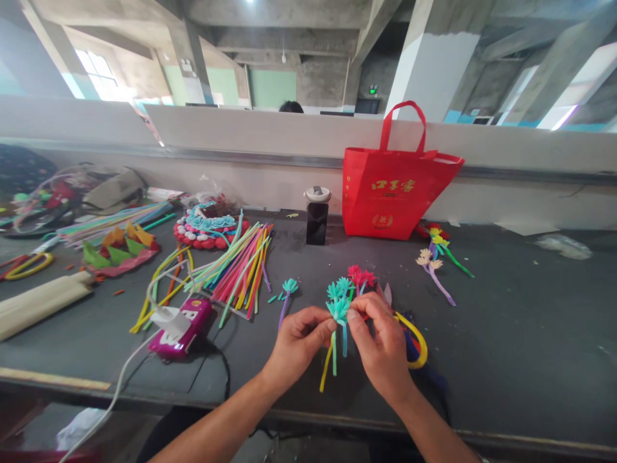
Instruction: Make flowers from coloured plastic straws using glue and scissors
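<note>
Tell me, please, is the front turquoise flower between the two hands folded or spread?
Spread: the flower between the left hand and right hand shows separate petal tips fanning outward.

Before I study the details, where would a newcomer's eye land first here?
Probably on the bright red bag, upright at the back of the dark table, right of centre. Next, at front centre, the left hand and right hand pinch a turquoise flower. Further left, a fanned bundle of multicoloured stems lies on the tabletop.
</note>
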A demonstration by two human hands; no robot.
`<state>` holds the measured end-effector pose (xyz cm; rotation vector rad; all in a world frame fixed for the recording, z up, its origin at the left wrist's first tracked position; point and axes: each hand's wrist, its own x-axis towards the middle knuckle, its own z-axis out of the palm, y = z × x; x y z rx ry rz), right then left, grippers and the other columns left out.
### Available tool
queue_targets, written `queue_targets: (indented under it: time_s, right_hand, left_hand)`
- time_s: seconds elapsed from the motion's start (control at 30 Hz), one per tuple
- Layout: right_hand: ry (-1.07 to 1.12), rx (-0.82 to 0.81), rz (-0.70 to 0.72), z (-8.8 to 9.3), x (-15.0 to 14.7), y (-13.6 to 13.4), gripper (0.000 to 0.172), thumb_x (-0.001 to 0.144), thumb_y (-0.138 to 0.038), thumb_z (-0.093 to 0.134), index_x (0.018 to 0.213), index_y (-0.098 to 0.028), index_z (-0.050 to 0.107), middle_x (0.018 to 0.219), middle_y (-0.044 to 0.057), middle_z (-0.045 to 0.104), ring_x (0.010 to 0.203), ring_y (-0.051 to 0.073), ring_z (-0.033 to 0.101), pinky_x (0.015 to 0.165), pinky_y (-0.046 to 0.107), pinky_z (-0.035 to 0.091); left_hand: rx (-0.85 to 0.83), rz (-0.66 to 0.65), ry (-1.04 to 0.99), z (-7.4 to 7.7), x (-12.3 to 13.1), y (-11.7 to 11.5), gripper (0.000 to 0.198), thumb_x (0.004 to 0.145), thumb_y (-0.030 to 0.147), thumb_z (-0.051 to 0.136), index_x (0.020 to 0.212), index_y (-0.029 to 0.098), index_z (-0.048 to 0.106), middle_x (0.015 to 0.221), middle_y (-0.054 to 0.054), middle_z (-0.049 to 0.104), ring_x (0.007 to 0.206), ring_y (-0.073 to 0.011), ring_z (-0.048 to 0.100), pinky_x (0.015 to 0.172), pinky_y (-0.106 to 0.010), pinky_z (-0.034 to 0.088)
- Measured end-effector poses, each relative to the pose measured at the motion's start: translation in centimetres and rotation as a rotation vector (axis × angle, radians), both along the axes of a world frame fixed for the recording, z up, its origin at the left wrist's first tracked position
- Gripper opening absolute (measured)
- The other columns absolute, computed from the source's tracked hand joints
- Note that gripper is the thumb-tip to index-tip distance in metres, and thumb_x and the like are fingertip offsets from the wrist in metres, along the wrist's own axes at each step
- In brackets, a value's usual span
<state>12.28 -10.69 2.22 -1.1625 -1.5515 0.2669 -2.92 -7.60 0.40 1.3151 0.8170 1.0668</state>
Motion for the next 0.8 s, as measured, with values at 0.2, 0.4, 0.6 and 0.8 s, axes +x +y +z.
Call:
queue_targets:
  time_s: [0.2,0.4,0.6,0.8]
  right_hand:
    - [0.029,-0.002,0.005,0.00,-0.12,0.04,0.018,0.095,-0.022,0.050,0.079,-0.021,0.056,0.080,0.001,0.057,0.078,0.017,0.056,0.072,0.031,0.044]
    - [0.127,0.055,-0.008,-0.31,-0.13,-0.17,0.009,0.095,-0.022,0.055,0.091,-0.023,0.063,0.090,0.003,0.062,0.087,0.018,0.060,0.077,0.033,0.048]
    - [0.091,0.087,0.002,-0.48,-0.04,-0.42,0.007,0.093,-0.021,0.059,0.093,-0.023,0.065,0.090,0.003,0.062,0.089,0.020,0.061,0.079,0.035,0.049]
    - [-0.016,0.099,-0.029,0.03,-0.19,-0.50,0.007,0.092,-0.020,0.060,0.093,-0.023,0.066,0.089,0.002,0.063,0.087,0.018,0.061,0.076,0.033,0.049]
  left_hand:
    - [-0.215,-0.251,-0.132,0.22,-0.05,0.06,0.034,0.084,0.045,0.069,0.070,0.014,0.063,0.056,0.002,0.055,0.048,-0.0066,0.040,0.046,-0.021,0.028]
    - [-0.276,-0.142,-0.229,0.55,-0.27,0.44,0.029,0.075,0.040,0.078,0.070,0.015,0.065,0.053,0.003,0.055,0.048,-0.0067,0.042,0.048,-0.021,0.031]
    - [-0.274,-0.125,-0.241,0.36,-0.21,0.48,0.026,0.075,0.038,0.079,0.070,0.015,0.067,0.055,0.002,0.058,0.049,-0.0065,0.044,0.048,-0.020,0.032]
    - [-0.234,-0.090,-0.195,0.40,-0.14,0.47,0.025,0.074,0.038,0.079,0.071,0.015,0.069,0.056,0.001,0.059,0.052,-0.0079,0.047,0.050,-0.021,0.034]
